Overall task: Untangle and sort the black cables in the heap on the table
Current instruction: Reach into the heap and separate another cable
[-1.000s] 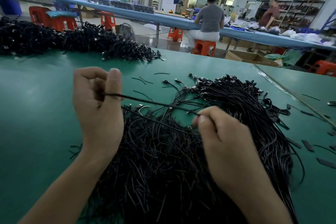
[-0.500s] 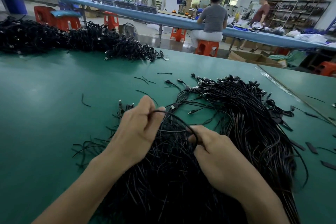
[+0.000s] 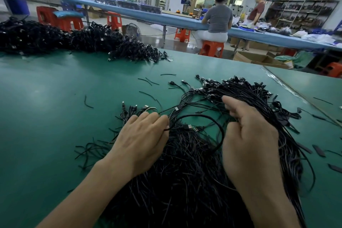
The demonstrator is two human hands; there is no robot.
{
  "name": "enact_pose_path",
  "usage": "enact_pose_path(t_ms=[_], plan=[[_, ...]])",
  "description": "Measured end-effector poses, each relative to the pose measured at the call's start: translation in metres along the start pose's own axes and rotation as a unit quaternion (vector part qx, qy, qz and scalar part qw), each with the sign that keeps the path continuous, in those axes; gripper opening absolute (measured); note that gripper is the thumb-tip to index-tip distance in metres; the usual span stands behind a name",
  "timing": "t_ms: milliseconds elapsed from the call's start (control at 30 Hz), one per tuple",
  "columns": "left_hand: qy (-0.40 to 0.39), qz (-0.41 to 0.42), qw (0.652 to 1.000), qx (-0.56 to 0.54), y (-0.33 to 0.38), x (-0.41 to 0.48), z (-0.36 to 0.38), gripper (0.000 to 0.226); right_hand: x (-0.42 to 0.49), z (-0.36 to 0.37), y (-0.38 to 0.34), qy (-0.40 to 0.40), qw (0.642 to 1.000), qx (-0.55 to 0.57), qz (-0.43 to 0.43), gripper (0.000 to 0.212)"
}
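Observation:
A big heap of black cables (image 3: 185, 176) lies on the green table (image 3: 55, 116) right in front of me. Its right side is a bundle (image 3: 259, 102) with plugs fanned out at the far end. My left hand (image 3: 142, 142) rests on the heap's left part and pinches one end of a single black cable (image 3: 196, 115). That cable arches up in a loop and runs down under my right hand (image 3: 249, 139), which grips it with curled fingers, index finger stretched out over the bundle.
Another long pile of black cables (image 3: 64, 40) lies along the far left edge of the table. Short cable scraps (image 3: 148, 81) and flat black strips (image 3: 318, 150) are scattered around. A table seam (image 3: 288, 89) runs at the right. Beyond it are cardboard boxes (image 3: 259, 59) and people at a bench.
A second ago both hands held one cable taut above the heap. They have since come down onto the heap, the cable has bowed into a loop, and my right hand has shifted right.

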State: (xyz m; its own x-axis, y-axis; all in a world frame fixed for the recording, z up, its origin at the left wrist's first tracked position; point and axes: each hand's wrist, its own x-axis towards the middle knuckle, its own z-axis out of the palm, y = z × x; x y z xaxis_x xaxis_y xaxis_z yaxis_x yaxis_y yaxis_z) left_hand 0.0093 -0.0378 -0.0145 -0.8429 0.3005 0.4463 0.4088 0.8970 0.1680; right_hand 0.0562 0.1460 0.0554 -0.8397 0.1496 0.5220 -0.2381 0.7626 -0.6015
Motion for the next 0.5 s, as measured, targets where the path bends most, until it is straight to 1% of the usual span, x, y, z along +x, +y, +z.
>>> enact_pose_path(t_ms=[33, 100, 133, 167, 200, 267, 300, 333, 367, 400, 467, 500], plan=[[-0.013, 0.009, 1.0, 0.008, 0.001, -0.001, -0.002, 0.023, -0.004, 0.003, -0.006, -0.027, 0.999, -0.02, -0.033, 0.052], [-0.028, 0.034, 0.999, 0.016, 0.003, -0.002, -0.002, 0.021, -0.013, 0.01, -0.019, -0.145, 0.986, -0.028, -0.08, 0.051], [-0.025, 0.049, 0.998, 0.019, 0.001, -0.002, -0.001, 0.022, -0.017, 0.012, -0.025, -0.207, 0.975, -0.019, -0.083, 0.049], [-0.039, 0.061, 0.997, 0.031, 0.0, -0.002, -0.002, 0.023, -0.02, 0.014, -0.028, -0.255, 0.964, 0.003, -0.075, 0.045], [-0.076, 0.061, 0.994, 0.051, -0.002, 0.0, -0.002, 0.021, -0.022, 0.016, -0.029, -0.284, 0.956, 0.047, -0.055, 0.044], [-0.15, 0.016, 0.986, 0.069, -0.006, 0.004, -0.001, 0.006, -0.025, 0.018, -0.029, -0.294, 0.948, 0.123, -0.019, 0.051], [-0.164, -0.005, 0.985, 0.059, -0.005, 0.004, -0.003, 0.006, -0.026, 0.019, -0.029, -0.3, 0.946, 0.119, -0.014, 0.056], [-0.156, -0.005, 0.987, 0.042, -0.004, 0.004, -0.003, 0.007, -0.027, 0.022, -0.029, -0.31, 0.947, 0.083, -0.016, 0.06], [-0.149, 0.003, 0.988, 0.035, -0.001, 0.005, -0.005, 0.004, -0.029, 0.025, -0.028, -0.318, 0.947, 0.033, -0.025, 0.062], [-0.14, 0.022, 0.989, 0.033, 0.001, 0.004, -0.005, 0.003, -0.03, 0.029, -0.027, -0.314, 0.949, -0.005, -0.036, 0.061], [-0.107, 0.03, 0.994, 0.003, 0.004, 0.002, -0.011, 0.007, -0.029, 0.032, -0.025, -0.271, 0.962, -0.014, -0.041, 0.049], [-0.084, 0.024, 0.996, -0.018, 0.006, 0.002, -0.015, 0.007, -0.028, 0.032, -0.023, -0.249, 0.968, -0.007, -0.043, 0.039]])
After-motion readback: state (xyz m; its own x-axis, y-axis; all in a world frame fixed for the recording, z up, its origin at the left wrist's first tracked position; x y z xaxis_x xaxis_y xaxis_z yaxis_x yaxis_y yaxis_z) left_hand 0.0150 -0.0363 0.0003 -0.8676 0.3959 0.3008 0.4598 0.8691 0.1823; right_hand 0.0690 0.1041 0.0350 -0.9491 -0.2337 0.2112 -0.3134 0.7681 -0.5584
